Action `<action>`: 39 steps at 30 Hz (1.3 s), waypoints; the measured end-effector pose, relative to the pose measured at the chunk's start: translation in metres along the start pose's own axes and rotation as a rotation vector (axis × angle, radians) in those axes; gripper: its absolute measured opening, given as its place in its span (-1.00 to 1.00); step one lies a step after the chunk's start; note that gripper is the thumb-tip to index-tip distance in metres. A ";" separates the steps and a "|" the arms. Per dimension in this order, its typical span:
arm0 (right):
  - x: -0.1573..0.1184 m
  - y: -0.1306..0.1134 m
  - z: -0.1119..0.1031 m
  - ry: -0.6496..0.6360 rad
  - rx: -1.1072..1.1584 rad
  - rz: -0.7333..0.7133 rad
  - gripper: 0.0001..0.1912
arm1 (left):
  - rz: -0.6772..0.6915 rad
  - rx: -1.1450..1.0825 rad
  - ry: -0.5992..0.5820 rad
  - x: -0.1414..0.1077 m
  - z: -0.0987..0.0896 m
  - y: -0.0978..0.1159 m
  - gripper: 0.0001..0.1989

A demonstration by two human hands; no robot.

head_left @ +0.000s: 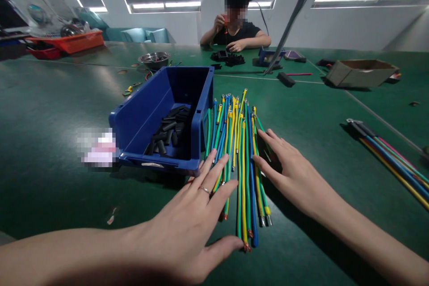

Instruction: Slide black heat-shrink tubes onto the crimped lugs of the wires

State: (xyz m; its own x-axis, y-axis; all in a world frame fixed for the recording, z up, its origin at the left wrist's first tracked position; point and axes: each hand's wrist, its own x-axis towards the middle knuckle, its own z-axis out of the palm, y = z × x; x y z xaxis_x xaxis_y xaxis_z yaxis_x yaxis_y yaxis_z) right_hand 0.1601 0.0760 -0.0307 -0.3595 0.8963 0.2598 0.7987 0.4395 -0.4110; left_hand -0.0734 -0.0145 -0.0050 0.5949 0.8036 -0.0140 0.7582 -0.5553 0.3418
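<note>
Several short wires [243, 156] in green, yellow and blue lie side by side on the table, most pointing away from me. Metal lugs show at many far ends, and some near ends have bare copper. My left hand [197, 205] rests on the left part of the bunch, fingers spread, with a ring on one finger. At the bunch's right edge is my right hand [288, 170], fingers apart, fingertips at the outermost wires. Left of the wires stands a blue bin [154, 162] with several short black sleeves [167, 132] inside.
The green table [318, 138] carries a bundle of coloured cables [392, 154] on the right and a cardboard box [360, 73] behind it. A metal bowl [154, 59] and red trays [80, 42] stand far left. Across the table sits a person [239, 31] near black parts [231, 59].
</note>
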 end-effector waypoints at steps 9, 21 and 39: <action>-0.001 -0.003 -0.002 0.002 0.019 -0.022 -0.39 | 0.081 -0.032 -0.022 0.004 -0.015 -0.003 -0.46; 0.000 -0.002 -0.003 0.039 0.034 0.044 -0.40 | 0.211 -0.018 -0.006 0.004 -0.015 0.000 -0.64; -0.001 0.000 0.000 0.033 0.006 -0.029 -0.41 | -0.053 -0.076 -0.053 0.008 0.000 0.002 -0.06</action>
State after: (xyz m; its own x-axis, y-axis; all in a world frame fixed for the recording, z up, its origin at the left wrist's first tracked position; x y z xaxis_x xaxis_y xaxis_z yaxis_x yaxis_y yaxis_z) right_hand 0.1603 0.0752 -0.0307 -0.3660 0.8808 0.3003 0.7855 0.4655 -0.4079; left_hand -0.0669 -0.0095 -0.0046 0.5693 0.8179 -0.0834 0.7677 -0.4926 0.4099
